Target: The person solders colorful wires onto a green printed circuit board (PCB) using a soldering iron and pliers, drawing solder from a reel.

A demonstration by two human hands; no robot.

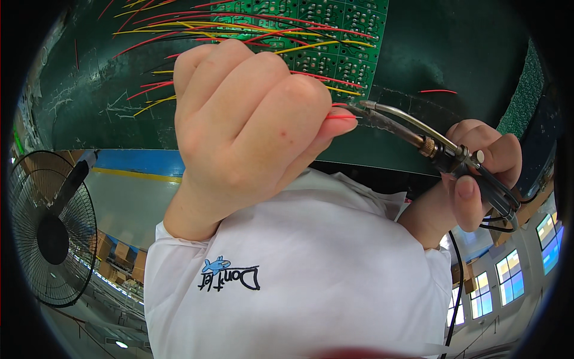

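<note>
My left hand (pixel 245 119) is closed, thumb and forefinger pinching a red wire (pixel 342 117) whose bare end points right. My right hand (pixel 493 152) grips a soldering iron (pixel 442 149) with a thin metal solder-feed tube (pixel 412 119) running along its shaft. The iron's tip reaches left, close beside the wire's end; whether they touch I cannot tell. Just beyond my left hand lies a green circuit board panel (pixel 373 45), partly covered by the hand. Red, yellow and black wires (pixel 173 25) extend leftward from it.
The dark green work mat (pixel 442 36) lies under the board. A loose red wire piece (pixel 438 91) rests on it to the right, and green textured foam (pixel 523 90) edges the far right. A black fan (pixel 52 239) stands at left. A black cable (pixel 457 257) hangs near my right arm.
</note>
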